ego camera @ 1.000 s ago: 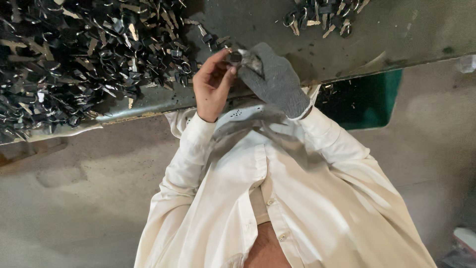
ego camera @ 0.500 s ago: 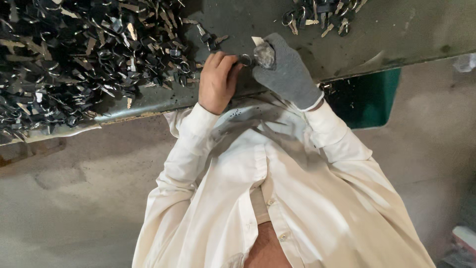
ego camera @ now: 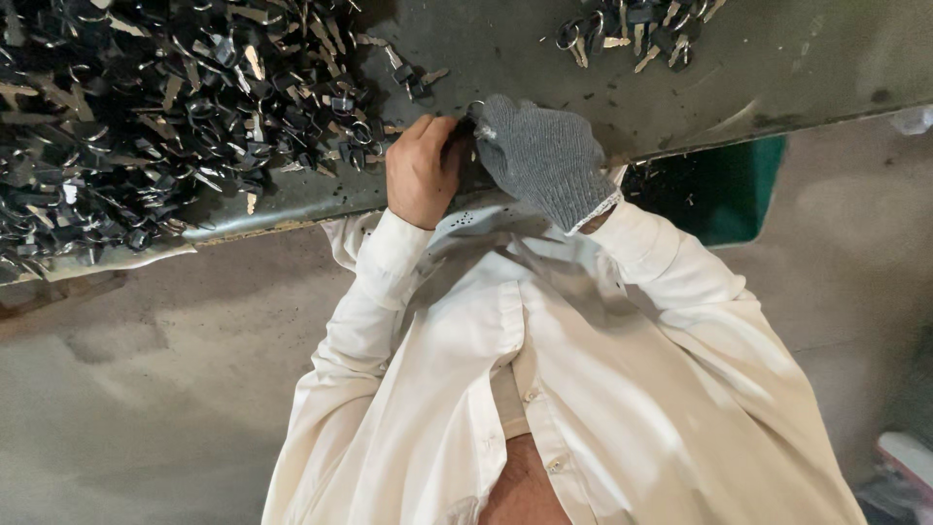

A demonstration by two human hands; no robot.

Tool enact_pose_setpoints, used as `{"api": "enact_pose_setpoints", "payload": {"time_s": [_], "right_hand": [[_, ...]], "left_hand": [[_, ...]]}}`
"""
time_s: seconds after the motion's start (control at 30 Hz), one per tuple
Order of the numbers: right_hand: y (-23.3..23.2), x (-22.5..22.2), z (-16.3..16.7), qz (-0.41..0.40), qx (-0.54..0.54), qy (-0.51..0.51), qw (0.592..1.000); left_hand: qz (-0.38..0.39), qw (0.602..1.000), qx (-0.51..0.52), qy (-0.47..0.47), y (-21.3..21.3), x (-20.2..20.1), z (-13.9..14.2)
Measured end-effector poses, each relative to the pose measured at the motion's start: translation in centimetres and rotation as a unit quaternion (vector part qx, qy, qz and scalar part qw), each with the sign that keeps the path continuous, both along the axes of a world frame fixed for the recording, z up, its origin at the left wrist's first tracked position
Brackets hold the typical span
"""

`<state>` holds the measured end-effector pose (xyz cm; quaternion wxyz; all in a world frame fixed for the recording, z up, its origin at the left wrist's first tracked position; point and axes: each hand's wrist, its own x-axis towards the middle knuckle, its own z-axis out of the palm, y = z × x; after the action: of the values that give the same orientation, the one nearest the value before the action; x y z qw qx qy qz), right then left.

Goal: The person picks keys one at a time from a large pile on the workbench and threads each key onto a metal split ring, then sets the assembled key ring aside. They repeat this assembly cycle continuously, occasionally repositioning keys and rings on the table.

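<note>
At the near edge of the table the person's two hands meet over one small metal piece. The bare left hand has its fingers curled in and pressed together against it, and the right hand, in a grey knitted glove, closes over it from the other side; only a sliver of a ring-like part shows between them. I'd judge the piece light, stiff and hard, likely smooth enough to slip, with thin edges, so the glove makes sense. Best taken by pinching the flat faces, not the rim. To the left lies a big heap of dark metal parts, and a small cluster sits farther back; a green bin shows below the table edge
</note>
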<state>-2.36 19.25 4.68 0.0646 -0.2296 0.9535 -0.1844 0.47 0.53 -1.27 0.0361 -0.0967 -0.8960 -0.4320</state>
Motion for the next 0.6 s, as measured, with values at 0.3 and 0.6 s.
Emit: {"api": "enact_pose_setpoints", "payload": {"time_s": [0.3,0.6], "right_hand": [[0.3,-1.8,0.4,0.027,0.016,-0.063,0.998],[0.4,1.0,0.7,0.014,-0.092,-0.068,0.993]], "left_hand": [[-0.013,1.0,0.001,0.02,-0.2,-0.1,0.1],[0.07,0.997,0.031,0.023,-0.7,0.4,0.0]]}}
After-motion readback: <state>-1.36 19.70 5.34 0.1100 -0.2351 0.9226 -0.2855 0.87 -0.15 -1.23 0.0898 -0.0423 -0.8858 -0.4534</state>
